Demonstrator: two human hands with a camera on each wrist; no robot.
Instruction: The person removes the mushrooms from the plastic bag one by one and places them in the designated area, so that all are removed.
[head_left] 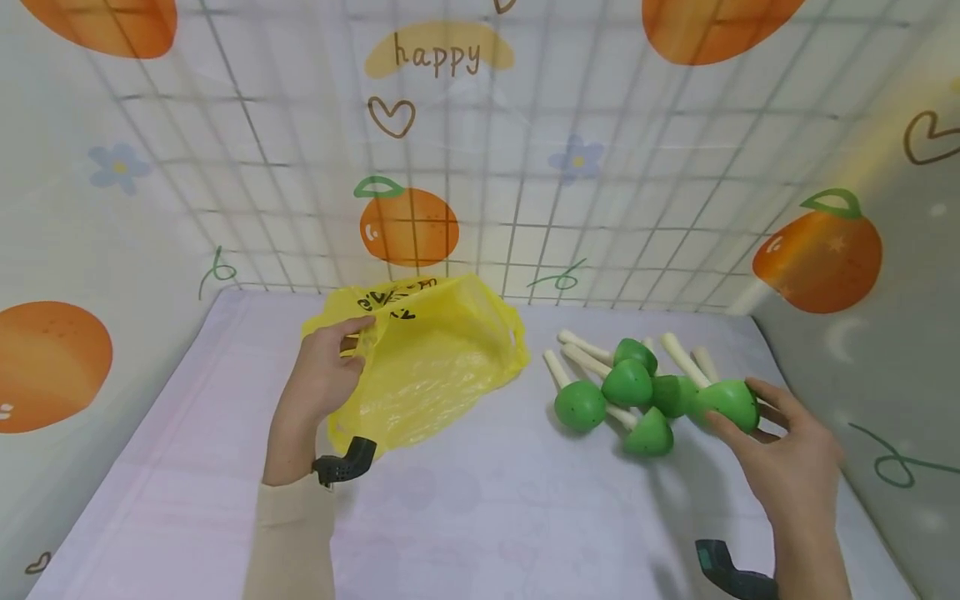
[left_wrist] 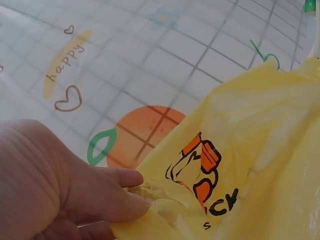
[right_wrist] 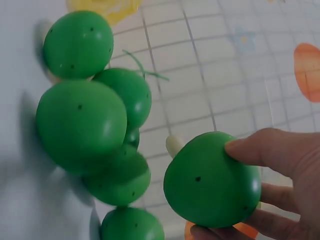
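My left hand [head_left: 326, 367] pinches the edge of a yellow plastic bag [head_left: 442, 358] between thumb and fingers. In the left wrist view the bag [left_wrist: 260, 140] shows an orange and black print and lettering. On the right, my right hand [head_left: 795, 442] grips a toy mushroom by its green cap [head_left: 731, 404], its pale stem pointing away. The right wrist view shows that cap [right_wrist: 212, 180] held between thumb and fingers, apart from the others. Several more green-capped mushrooms [head_left: 581, 406] lie in a loose cluster left of the right hand.
A pale cloth [head_left: 480, 517] covers the table. Behind it stands a wire grid [head_left: 517, 225] under a translucent sheet printed with oranges. Printed side walls [head_left: 900, 375] close in the left and right. Each wrist wears a black camera mount [head_left: 348, 462].
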